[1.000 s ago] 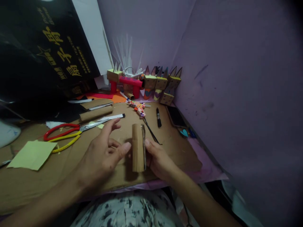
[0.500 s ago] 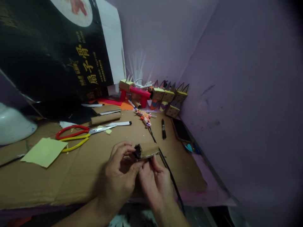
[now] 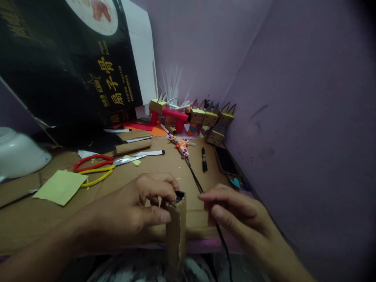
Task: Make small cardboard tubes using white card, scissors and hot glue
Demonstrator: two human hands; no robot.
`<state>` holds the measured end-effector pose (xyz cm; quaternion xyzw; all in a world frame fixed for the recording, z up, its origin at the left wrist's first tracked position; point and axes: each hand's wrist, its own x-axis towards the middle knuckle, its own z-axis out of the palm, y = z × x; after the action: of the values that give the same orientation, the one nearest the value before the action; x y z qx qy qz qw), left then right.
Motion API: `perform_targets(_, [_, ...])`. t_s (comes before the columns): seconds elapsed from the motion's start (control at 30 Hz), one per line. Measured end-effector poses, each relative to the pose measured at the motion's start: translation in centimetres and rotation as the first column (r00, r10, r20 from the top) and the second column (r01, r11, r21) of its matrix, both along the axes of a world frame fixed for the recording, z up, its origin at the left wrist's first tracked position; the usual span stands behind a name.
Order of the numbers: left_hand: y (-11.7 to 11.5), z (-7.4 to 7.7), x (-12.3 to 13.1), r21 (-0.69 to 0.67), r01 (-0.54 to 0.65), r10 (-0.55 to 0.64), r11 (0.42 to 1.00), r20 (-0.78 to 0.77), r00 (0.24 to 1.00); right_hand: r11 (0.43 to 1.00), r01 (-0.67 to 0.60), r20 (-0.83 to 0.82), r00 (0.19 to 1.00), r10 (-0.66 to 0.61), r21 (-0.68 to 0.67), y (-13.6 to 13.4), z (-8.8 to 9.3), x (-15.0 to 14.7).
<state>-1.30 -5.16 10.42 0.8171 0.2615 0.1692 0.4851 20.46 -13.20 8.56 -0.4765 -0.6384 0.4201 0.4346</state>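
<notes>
My left hand (image 3: 149,199) is closed around the top rim of a cardboard tube (image 3: 178,231), thumb on the near side and fingers at the opening. The tube stands roughly upright over my lap, with a rough seam down its side and something black inside its mouth. To the right of it, my right hand (image 3: 241,215) hovers with thumb and fingers apart, nothing in it. A black cord (image 3: 194,174) runs past its fingertips, from a small multicoloured, speckled tool (image 3: 180,145) that looks like a glue gun, down over the table edge.
Red-and-yellow-handled scissors (image 3: 101,166), yellow paper notes (image 3: 63,186) and a white bowl (image 3: 20,152) lie left. A black marker (image 3: 204,159) and a phone (image 3: 225,160) are right. Cardboard figures (image 3: 210,117) line the back beside a large black box (image 3: 73,66).
The tube has turned from lying flat between both hands to upright in my left hand. My right hand has let go and moved right, its fingers now apart.
</notes>
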Motion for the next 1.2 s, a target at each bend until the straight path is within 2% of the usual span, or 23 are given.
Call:
perform_targets(0.07, [-0.2,-1.0,0.3,-0.079,0.088,-0.087,0.993,0.022,0.996,0.994,-0.088,0.143,0.987,0.077,0.071,0.8,1.2,0.2])
perform_targets(0.13, [-0.6,-2.9,0.5,-0.184,0.151,-0.147,0.971,0.035,0.989,0.974,-0.225,0.182,0.957,0.227,-0.034,1.4,0.8,-0.1])
perform_targets(0.17, [-0.7,-4.0,0.6,-0.250,0.191,-0.185,0.949,0.048,0.981,0.954,-0.277,0.150,0.945,0.292,-0.116,1.7,0.0,-0.3])
perform_targets(0.23, [-1.0,-6.0,0.6,-0.415,0.189,-0.170,0.890,0.083,0.982,0.897,-0.349,0.004,0.931,0.364,-0.271,2.0,-2.1,-0.7])
perform_targets(0.33, [-1.3,-7.5,0.6,-0.564,0.175,-0.142,0.807,0.102,0.985,0.806,-0.418,-0.264,0.906,0.332,-0.418,2.2,-4.9,-1.0])
perform_targets(0.43, [-1.3,-7.2,0.8,-0.558,0.172,-0.161,0.812,0.069,0.984,0.787,-0.423,-0.341,0.895,0.287,-0.448,2.5,-6.0,-1.0])
perform_targets(0.53, [-1.4,-6.5,1.0,-0.518,0.176,-0.173,0.837,0.055,0.983,0.809,-0.418,-0.325,0.897,0.298,-0.412,2.6,-5.6,-0.9])
perform_targets(0.67, [-1.8,-6.0,1.3,-0.444,0.184,-0.177,0.877,0.058,0.982,0.810,-0.398,-0.395,0.890,0.227,-0.432,2.0,-4.9,-0.7])
perform_targets(0.87, [-2.1,-6.1,1.6,-0.376,0.186,-0.192,0.908,0.022,0.981,0.697,-0.528,-0.434,0.838,0.332,-0.486,2.3,-5.1,-0.4])
perform_targets(1.07, [-2.1,-7.0,1.7,-0.277,0.105,-0.109,0.955,0.000,0.994,0.654,-0.532,-0.264,0.843,0.469,-0.538,3.0,-5.2,-0.5])
perform_targets(1.13, [-2.0,-7.3,1.6,-0.287,0.114,-0.113,0.951,0.021,0.993,0.676,-0.492,-0.135,0.850,0.510,-0.549,3.1,-5.1,-0.5])
perform_targets(1.2, [-2.0,-7.6,1.4,-0.324,0.119,-0.110,0.939,0.045,0.993,0.720,-0.480,-0.016,0.837,0.547,-0.501,3.2,-5.2,-0.5])
